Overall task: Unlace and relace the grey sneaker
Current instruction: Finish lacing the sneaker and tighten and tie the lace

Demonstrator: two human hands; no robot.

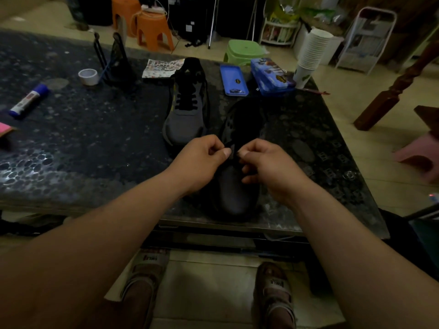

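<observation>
A grey sneaker (234,191) lies at the table's near edge, toe toward me, its upper part dark and hard to read. Both hands hover over its lace area. My left hand (202,160) pinches a black lace (232,149) between thumb and forefinger. My right hand (263,162) pinches the same lace from the other side, fingertips almost touching the left thumb. A second grey sneaker (186,100), laced in black, stands farther back, left of the first.
On the dark speckled table (83,138) lie a glue stick (28,100), a tape roll (88,76), a black stand (116,60), a sticker sheet (162,67) and a blue pencil box with lid (270,76). A paper cup stack (311,55) leans at the far right corner. Stools stand beyond.
</observation>
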